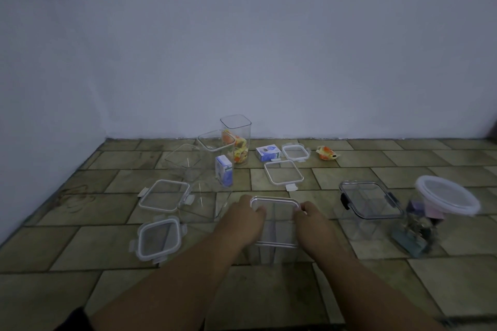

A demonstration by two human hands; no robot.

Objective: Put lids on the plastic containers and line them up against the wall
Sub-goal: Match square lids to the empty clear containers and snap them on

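You had nothing legible before you; the blue box [224,173] and the white box [267,153] perhaps carried print, too blurred.

floor [53,290]: tiled | on it: clear containers [236,137], loose lids [283,172], carton [267,153] (blue-white), orange packet [326,153]

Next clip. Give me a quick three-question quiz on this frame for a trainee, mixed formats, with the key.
1. Multiple choice: what do the left hand and right hand grip? A) the lid on the clear container in front of the person; B) a blue carton; C) a round jar.
2. True or false: the tall container holding orange and yellow packets stands with no lid on.
3. Fill in: the lidded container to the right of the hands has latches coloured ___.
Key: 1 A; 2 true; 3 black.
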